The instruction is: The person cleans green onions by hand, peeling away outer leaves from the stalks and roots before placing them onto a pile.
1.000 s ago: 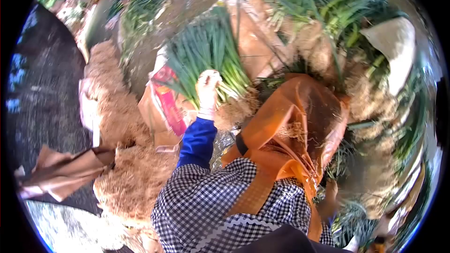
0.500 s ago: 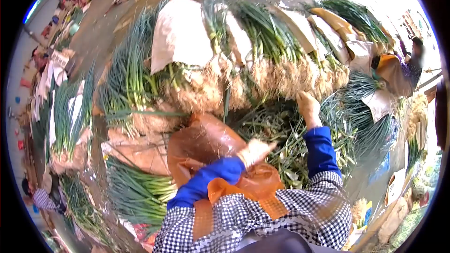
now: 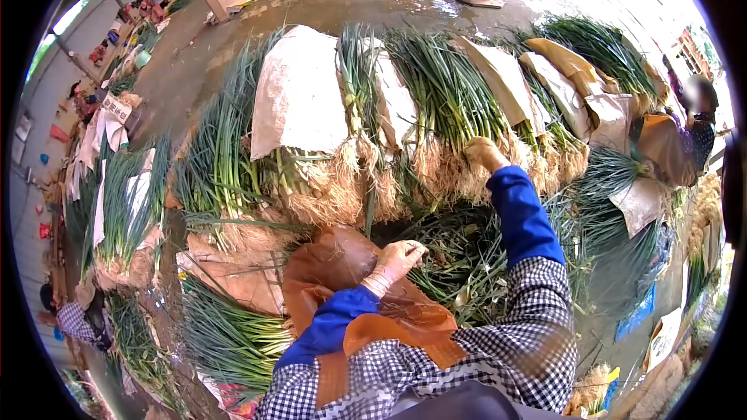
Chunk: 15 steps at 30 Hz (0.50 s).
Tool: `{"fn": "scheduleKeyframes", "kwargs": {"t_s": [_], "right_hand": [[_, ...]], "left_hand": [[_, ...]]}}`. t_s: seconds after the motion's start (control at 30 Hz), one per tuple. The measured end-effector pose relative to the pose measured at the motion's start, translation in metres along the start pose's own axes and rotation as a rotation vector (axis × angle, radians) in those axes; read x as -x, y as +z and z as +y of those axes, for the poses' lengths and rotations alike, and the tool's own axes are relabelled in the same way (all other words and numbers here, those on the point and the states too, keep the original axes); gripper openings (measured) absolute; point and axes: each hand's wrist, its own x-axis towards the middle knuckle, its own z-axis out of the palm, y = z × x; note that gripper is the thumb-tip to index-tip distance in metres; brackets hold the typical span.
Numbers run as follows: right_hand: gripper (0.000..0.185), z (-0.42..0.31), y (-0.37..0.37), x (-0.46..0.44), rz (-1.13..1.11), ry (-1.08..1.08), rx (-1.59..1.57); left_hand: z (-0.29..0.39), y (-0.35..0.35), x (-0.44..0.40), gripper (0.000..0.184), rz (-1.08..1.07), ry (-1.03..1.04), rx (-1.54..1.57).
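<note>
Roots (image 3: 455, 179) of the green onions (image 3: 443, 89) are hanging in a pale, tangled fringe toward the person, with the leaves lying beyond them between a narrow white sheet (image 3: 394, 105) and a tan sheet (image 3: 496, 76). The right hand (image 3: 485, 153) is resting at the top of that fringe, fingers bent over the stalk bases — whether they are closing on any stalks, I cannot tell. The left hand (image 3: 398, 258) is sitting over the orange apron (image 3: 331, 264), fingers curled together beside the heap of loose leaves (image 3: 459, 245); nothing is clearly showing in it, though a small piece could be hiding there. Good handling is probably depending on gripping low, where the stalks are firmest, since tugging at leaf tips would likely be tearing them. Neighbouring roots are looking knotted, so taking a few stalks and loosening gently should be working better than pulling hard — with the left palm supporting limp leaves.
</note>
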Motion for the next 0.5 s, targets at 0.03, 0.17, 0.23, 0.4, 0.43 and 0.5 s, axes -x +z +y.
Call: {"fn": "scheduleKeyframes", "kwargs": {"t_s": [0.03,0.17,0.23,0.4,0.43,0.5], "right_hand": [[0.020,-0.026,0.025,0.018,0.145,-0.106,0.352],[0.030,-0.065,0.061,0.025,0.636,-0.223,1.178],[0.040,-0.065,0.067,0.020,0.922,-0.567,1.347],[0.027,-0.132,0.059,0.021,0.210,0.082,1.312],[0.020,-0.041,-0.012,-0.052,0.052,-0.291,1.400],[0.017,-0.140,0.090,0.053,0.093,0.075,1.309]], "left_hand": [[-0.001,0.002,-0.004,0.023,0.001,0.007,-0.020],[-0.008,0.011,-0.008,0.023,-0.010,0.013,-0.066],[-0.012,0.012,-0.007,0.023,-0.018,0.027,-0.056],[-0.006,0.006,-0.009,0.019,-0.023,-0.040,0.124],[-0.007,0.007,-0.011,0.019,0.010,-0.062,0.211],[-0.027,0.010,-0.025,0.029,0.023,0.060,0.432]]}}
